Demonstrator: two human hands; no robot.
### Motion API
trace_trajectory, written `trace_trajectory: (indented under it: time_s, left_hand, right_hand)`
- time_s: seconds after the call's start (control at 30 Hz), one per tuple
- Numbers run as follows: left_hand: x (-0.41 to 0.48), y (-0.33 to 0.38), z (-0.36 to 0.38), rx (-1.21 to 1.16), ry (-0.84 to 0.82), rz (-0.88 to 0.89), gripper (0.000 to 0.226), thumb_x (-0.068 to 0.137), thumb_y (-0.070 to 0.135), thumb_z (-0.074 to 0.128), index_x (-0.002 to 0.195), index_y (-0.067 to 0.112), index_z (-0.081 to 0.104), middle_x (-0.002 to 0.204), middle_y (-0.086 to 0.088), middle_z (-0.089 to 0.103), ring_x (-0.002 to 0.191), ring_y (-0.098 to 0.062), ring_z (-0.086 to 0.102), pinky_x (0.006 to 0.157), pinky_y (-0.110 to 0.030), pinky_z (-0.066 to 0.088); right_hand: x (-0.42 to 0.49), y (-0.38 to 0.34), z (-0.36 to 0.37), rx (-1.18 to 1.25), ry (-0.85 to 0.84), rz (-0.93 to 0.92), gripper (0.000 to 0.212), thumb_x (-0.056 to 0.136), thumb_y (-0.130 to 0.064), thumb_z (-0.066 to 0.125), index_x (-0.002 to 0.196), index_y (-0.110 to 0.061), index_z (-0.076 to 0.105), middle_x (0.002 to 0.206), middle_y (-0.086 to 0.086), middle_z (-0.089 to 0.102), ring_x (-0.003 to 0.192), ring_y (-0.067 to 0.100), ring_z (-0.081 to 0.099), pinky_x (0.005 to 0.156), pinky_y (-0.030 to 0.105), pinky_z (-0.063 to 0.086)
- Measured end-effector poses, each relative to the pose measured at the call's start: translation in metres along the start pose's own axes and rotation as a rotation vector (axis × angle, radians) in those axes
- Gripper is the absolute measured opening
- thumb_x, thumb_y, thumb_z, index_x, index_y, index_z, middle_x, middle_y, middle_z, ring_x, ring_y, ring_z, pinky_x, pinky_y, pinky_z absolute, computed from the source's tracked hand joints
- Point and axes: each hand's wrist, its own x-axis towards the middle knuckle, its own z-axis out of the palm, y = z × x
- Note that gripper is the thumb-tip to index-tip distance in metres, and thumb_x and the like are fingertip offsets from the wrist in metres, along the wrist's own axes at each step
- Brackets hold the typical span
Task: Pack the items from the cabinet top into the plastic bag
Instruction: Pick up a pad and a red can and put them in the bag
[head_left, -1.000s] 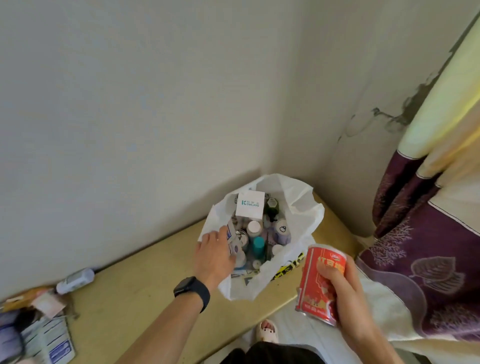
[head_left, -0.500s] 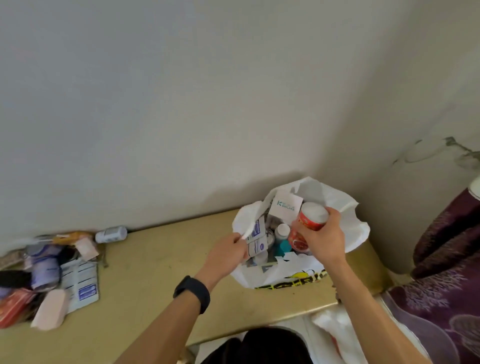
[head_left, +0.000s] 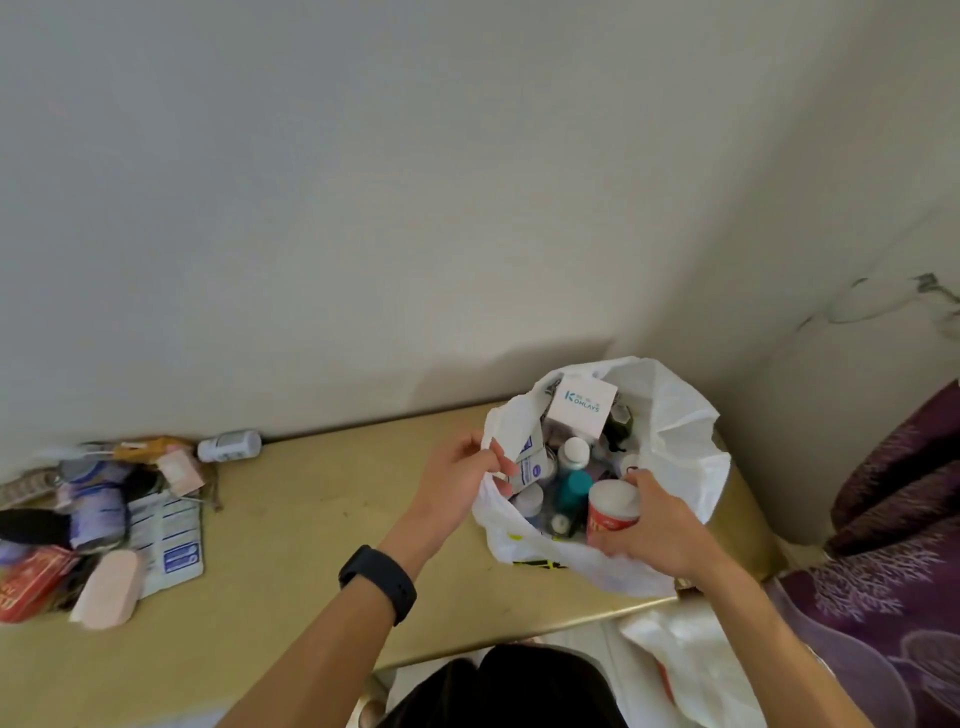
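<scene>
Pinches the near-left rim of the bag (head_left: 685, 457) with the left hand (head_left: 457, 483), thumb and fingertips closed on the white plastic, mouth held wide. Grips a red can (head_left: 610, 512) with the right hand (head_left: 654, 525), fingers wrapped round its side, white lid up, lower part below the bag's near rim. Bag at the far right end of the cabinet top (head_left: 291, 519), tucked where the back wall (head_left: 363, 208) meets the side wall (head_left: 779, 260), near side close to the cabinet's front edge. Inside: a white box (head_left: 583, 408) upright at the far side, a teal-capped bottle (head_left: 574, 486) just beside the can, small bottles and sachets packed tight between. A wide gap of cabinet top between the bag and a pile (head_left: 78, 519) of packets and boxes at the far left, with a white bottle (head_left: 228, 446) on its side against the back wall at the pile's right edge. Just past the cabinet's right end, a purple curtain (head_left: 893, 519). On the left wrist, a black watch (head_left: 378, 582).
</scene>
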Motion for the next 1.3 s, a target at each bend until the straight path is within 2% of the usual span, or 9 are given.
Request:
trace_trajectory:
  time_s: [0.17,0.3,0.43,0.57,0.67,0.77,1.0,1.17,1.3]
  left_hand:
    - [-0.004,-0.003,0.003,0.136,-0.074,0.019,0.007,0.069,0.019,0.062,0.073,0.017,0.057,0.090,-0.007,0.075,0.056,-0.025,0.063,0.070,-0.036,0.048]
    - [-0.010,-0.004,0.000,0.166,-0.067,0.015,0.018,0.056,0.032,0.062,0.068,0.020,0.055,0.091,-0.005,0.074,0.047,-0.022,0.050,0.062,-0.036,0.044]
    - [-0.018,-0.008,-0.005,0.133,-0.044,-0.014,0.015,0.060,0.024,0.058,0.072,0.015,0.054,0.091,-0.009,0.074,0.040,-0.017,0.039,0.063,-0.036,0.039]
    - [-0.018,-0.010,-0.009,0.094,-0.042,-0.026,0.008,0.070,0.012,0.058,0.076,0.011,0.054,0.083,-0.004,0.075,0.038,-0.015,0.034,0.071,-0.039,0.037]
    - [-0.015,-0.007,-0.010,0.059,-0.036,-0.012,0.011,0.080,0.002,0.056,0.076,0.011,0.050,0.081,-0.003,0.075,0.039,-0.019,0.034,0.072,-0.038,0.038]
    - [-0.013,0.002,-0.012,-0.011,-0.027,-0.003,0.013,0.072,0.012,0.059,0.080,0.009,0.049,0.082,-0.003,0.075,0.040,-0.019,0.034,0.076,-0.037,0.039]
    - [-0.012,0.008,-0.008,-0.047,-0.054,0.013,0.022,0.067,0.015,0.058,0.086,0.008,0.050,0.085,-0.005,0.075,0.038,-0.019,0.034,0.073,-0.041,0.039]
    - [-0.011,-0.002,-0.012,-0.029,-0.027,0.003,0.011,0.080,0.004,0.056,0.085,0.010,0.049,0.084,-0.003,0.075,0.041,-0.019,0.033,0.073,-0.039,0.038]
    - [-0.011,-0.002,-0.012,0.003,-0.026,0.003,0.010,0.081,0.003,0.056,0.086,0.009,0.049,0.084,-0.002,0.075,0.047,-0.021,0.036,0.068,-0.036,0.039]
  right_hand:
    - [-0.006,-0.005,0.009,0.156,0.154,0.017,0.080,0.065,-0.036,0.088,0.124,-0.026,0.036,0.102,-0.001,0.061,0.081,0.016,0.063,0.059,0.024,0.050]
    - [0.000,-0.009,-0.004,0.227,0.372,0.040,0.079,0.066,-0.038,0.087,0.125,-0.022,0.037,0.107,0.002,0.060,0.091,0.022,0.060,0.072,0.035,0.052]
    - [0.003,-0.013,-0.007,0.317,0.264,0.012,0.079,0.062,-0.040,0.089,0.120,-0.027,0.038,0.111,-0.001,0.058,0.100,0.022,0.060,0.085,0.043,0.056]
    - [0.005,-0.031,0.025,0.273,0.184,-0.071,0.078,0.064,-0.033,0.090,0.121,-0.022,0.039,0.109,-0.004,0.056,0.098,0.018,0.056,0.078,0.030,0.045]
    - [0.008,-0.044,0.053,0.277,0.190,-0.082,0.079,0.066,-0.033,0.088,0.124,-0.017,0.037,0.103,-0.004,0.058,0.094,0.020,0.060,0.075,0.031,0.049]
    - [0.013,-0.046,0.080,0.151,0.158,-0.064,0.074,0.070,-0.040,0.082,0.122,-0.017,0.035,0.109,0.004,0.058,0.092,0.023,0.059,0.076,0.036,0.052]
    - [0.030,-0.032,0.092,-0.181,-0.119,-0.068,0.049,0.088,-0.035,0.069,0.106,-0.015,0.028,0.119,0.015,0.060,0.103,0.032,0.060,0.070,0.031,0.035]
    - [0.032,-0.031,0.107,-0.097,0.054,-0.127,0.067,0.081,-0.046,0.073,0.127,-0.013,0.037,0.119,0.007,0.053,0.098,0.030,0.059,0.072,0.031,0.041]
    - [0.037,-0.035,0.110,-0.496,-0.006,-0.206,0.060,0.094,-0.015,0.055,0.146,-0.012,0.026,0.130,0.012,0.046,0.104,0.035,0.060,0.079,0.041,0.050]
